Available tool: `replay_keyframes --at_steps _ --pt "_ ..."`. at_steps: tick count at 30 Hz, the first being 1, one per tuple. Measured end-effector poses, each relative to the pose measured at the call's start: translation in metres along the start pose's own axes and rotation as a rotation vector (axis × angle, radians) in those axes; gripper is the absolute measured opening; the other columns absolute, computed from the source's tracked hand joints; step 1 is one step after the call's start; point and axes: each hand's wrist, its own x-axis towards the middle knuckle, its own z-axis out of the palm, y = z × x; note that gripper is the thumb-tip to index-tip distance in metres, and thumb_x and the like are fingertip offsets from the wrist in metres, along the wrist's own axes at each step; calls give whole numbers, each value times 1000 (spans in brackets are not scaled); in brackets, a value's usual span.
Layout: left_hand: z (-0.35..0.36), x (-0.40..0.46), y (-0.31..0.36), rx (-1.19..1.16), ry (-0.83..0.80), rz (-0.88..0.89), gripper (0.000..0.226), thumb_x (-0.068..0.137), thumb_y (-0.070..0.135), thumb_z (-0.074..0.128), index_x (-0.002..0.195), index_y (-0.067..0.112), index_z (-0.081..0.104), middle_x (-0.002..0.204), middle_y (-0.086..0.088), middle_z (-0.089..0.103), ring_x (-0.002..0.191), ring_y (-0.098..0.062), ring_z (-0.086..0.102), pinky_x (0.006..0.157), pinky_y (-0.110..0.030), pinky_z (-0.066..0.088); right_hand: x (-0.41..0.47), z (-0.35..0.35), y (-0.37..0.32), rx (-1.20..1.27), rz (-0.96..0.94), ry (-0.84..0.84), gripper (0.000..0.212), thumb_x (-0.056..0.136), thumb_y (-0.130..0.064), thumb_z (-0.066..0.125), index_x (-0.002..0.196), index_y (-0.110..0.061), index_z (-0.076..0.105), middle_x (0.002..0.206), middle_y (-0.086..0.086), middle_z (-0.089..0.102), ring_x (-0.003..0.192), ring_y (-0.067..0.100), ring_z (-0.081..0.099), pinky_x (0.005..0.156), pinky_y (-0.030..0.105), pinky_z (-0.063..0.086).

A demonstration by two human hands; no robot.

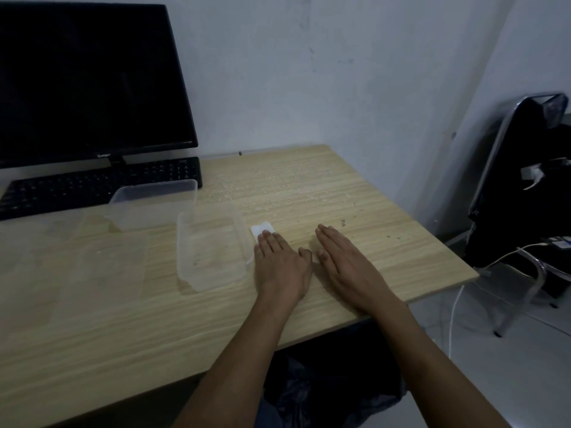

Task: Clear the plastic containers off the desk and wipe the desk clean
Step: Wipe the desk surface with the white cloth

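Two clear plastic containers sit in the middle left of the frame. The near container [213,251] lies on the tabletop [309,186] with its open side up. The far container [154,205] sits just behind it, in front of the black keyboard [99,186]. Both look thin and light, so they should lift easily. They may bend a little if squeezed, and the smooth sides could slip. The rim or a short wall looks like the best place to take hold.

A small white wipe [262,229] lies just right of the near container. The left hand [279,264] rests flat with straight fingers, its fingertips pressing on the wipe. The right hand [343,261] lies flat and relaxed on the bare wood beside it, holding nothing.

Small dark spots [343,223] mark the wood to the right of the hands. A dark monitor [86,81] fills the upper left, and a black chair [525,186] stands at the right edge
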Motion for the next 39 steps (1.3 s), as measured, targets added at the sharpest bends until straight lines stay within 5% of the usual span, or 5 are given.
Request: replay_keyframes --at_steps 9,13,25,39 --pt "4 -44 -10 3 -26 73 68 101 40 15 150 -3 -4 159 -19 -8 148 -25 -6 119 -35 -4 -4 -3 -6 -147 -6 66 63 95 -39 20 137 -2 49 142 13 49 136 23 40 113 22 18" --pt "5 -44 -10 16 -24 71 69 101 41 15 150 -4 -5 159 -20 -9 148 -26 -7 119 -36 -6 -6 -3 -7 -146 8 43 61 93 -41 24 136 -7 51 141 9 52 135 21 42 113 30 26" --pt "-3 -8 -12 -46 15 42 70 100 39 19 150 -6 0 159 -22 -4 148 -27 -3 118 -34 -3 -6 -5 -11 -146 28 20 59 91 -42 28 133 -9 55 136 8 56 132 21 45 111 29 28" --pt "6 -25 3 -14 55 -44 69 100 36 18 146 -12 -2 156 -29 -4 147 -34 -2 119 -39 -2 -8 -8 -13 -120 49 21 56 92 -33 26 131 -6 56 134 10 57 130 23 47 107 11 10"
